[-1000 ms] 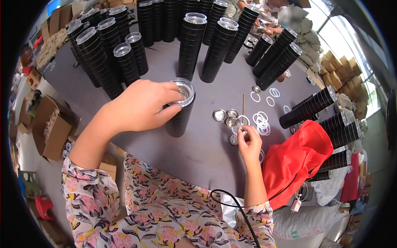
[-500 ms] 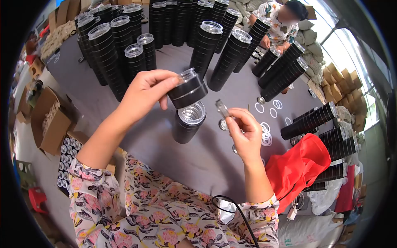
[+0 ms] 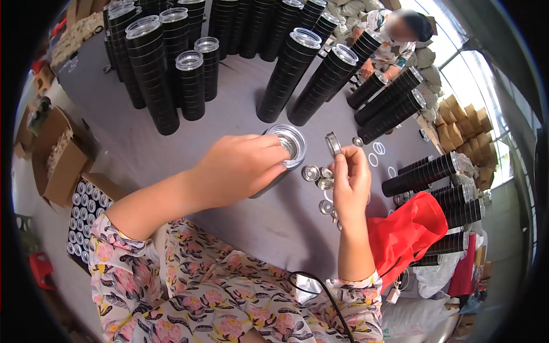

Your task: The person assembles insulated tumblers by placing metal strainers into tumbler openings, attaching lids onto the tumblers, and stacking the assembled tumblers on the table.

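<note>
My left hand (image 3: 246, 166) is closed at the near rim of a black cylinder with a clear top (image 3: 290, 143), which stands upright on the table. Its fingertips are at the opening, and the hand and wrist hide most of the cylinder. Between thumb and fingers, my right hand (image 3: 352, 177) pinches a small round silvery cap (image 3: 331, 144), held up on edge to the right of the cylinder. Below that cap, several small round metal caps (image 3: 310, 173) lie on the table. White rings (image 3: 373, 159) are scattered beyond my right hand.
Tall stacks of black cylinders (image 3: 150, 80) stand at the back left, with more stacks (image 3: 289, 74) at the back centre. Others (image 3: 420, 176) lie on the right beside a red bag (image 3: 409, 223). A co-worker (image 3: 394, 34) is at the far right, and a black cable (image 3: 329, 286) crosses my lap.
My left hand has lowered the black piece with the clear top from the air onto the standing cylinder. My right hand has moved slightly right, still holding the small cap.
</note>
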The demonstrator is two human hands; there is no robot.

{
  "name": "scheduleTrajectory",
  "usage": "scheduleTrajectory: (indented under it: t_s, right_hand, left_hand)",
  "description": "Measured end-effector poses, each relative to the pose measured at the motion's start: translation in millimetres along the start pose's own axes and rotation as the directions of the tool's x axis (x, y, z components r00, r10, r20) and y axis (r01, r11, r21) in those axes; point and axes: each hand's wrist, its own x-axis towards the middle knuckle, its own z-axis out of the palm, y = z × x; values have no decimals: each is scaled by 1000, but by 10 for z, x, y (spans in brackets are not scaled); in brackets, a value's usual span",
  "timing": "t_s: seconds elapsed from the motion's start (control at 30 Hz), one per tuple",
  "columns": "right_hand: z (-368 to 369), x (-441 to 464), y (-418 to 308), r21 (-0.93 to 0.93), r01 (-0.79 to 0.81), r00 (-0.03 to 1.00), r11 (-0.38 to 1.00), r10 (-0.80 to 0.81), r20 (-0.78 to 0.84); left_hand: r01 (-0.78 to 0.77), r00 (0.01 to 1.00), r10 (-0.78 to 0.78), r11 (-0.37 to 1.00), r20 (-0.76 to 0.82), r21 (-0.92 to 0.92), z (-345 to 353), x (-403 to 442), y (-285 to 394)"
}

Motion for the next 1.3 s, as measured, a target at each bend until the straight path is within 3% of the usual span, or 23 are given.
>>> scheduleTrajectory:
  t_s: [0.1, 0.2, 0.27, 0.3, 0.33, 0.43, 0.53, 0.67, 0.73, 0.77, 0.83, 0.9, 0.93, 1.0, 1.1, 1.2, 1.3]
  right_hand:
    - [185, -111, 74, 515, -45, 999, 856, 29, 38]
    - [537, -134, 150, 752, -59, 994, 656, 109, -18]
    - [699, -189, 139, 767, -99, 990, 634, 137, 14]
    - [816, -194, 122, 807, 11, 998, 591, 40, -44]
    - [906, -202, 195, 765, 64, 998, 641, -25, -63]
    - [963, -206, 217, 727, 131, 991, 674, -72, -111]
    - [984, -210, 255, 644, 205, 978, 737, -134, -157]
    - [935, -261, 291, 425, 299, 951, 854, -232, -204]
    - [801, -248, 277, 296, 286, 956, 912, -250, -151]
    - [746, -242, 218, 355, 239, 969, 904, -200, -145]
    - [570, -154, 180, 206, 285, 958, 936, -280, -56]
    - [432, -46, 93, 153, 339, 941, 928, -337, -39]
    - [338, 19, 10, 35, 455, 891, 890, -455, -7]
    - [241, 168, -173, -34, 620, 771, 784, -601, 211]
    - [206, 232, -357, -228, 672, 691, 705, -486, 535]
    - [178, 256, -470, -313, 675, 627, 668, -296, 720]
    - [172, 281, -534, -320, 689, 604, 651, -271, 749]
  left_hand:
    - [80, 996, -84, 989, -29, -126, 46, 83, -21]
    - [162, 982, -180, 956, -54, -243, 78, 93, 0]
    - [205, 968, -238, 937, -85, -284, 84, 81, 30]
    - [221, 959, -261, 932, -110, -286, 89, 63, 57]
    - [238, 949, -286, 927, -135, -289, 89, 46, 74]
    - [295, 924, -359, 888, -133, -352, 92, 3, 35]
    - [428, 783, -622, 552, -12, -715, 55, 25, -25]
    - [229, 759, -619, 546, -203, -806, 46, 5, -51]
    - [202, 728, -598, 655, -336, -728, 58, -132, -142]
    - [199, 713, -583, 702, -390, -684, 64, -221, -203]
    - [219, 706, -555, 762, -439, -609, 98, -451, -336]
    - [298, 765, -415, 906, -492, -300, 182, -752, -518]
    - [321, 796, -342, 938, -499, -131, 235, -888, -598]
    - [344, 867, -318, 939, -384, -3, 331, -1118, -692]
    - [331, 932, -293, 928, -213, 170, 463, -1395, -785]
    - [332, 943, -323, 908, -81, 256, 565, -1575, -863]
    - [351, 936, -345, 902, -70, 252, 568, -1578, -865]
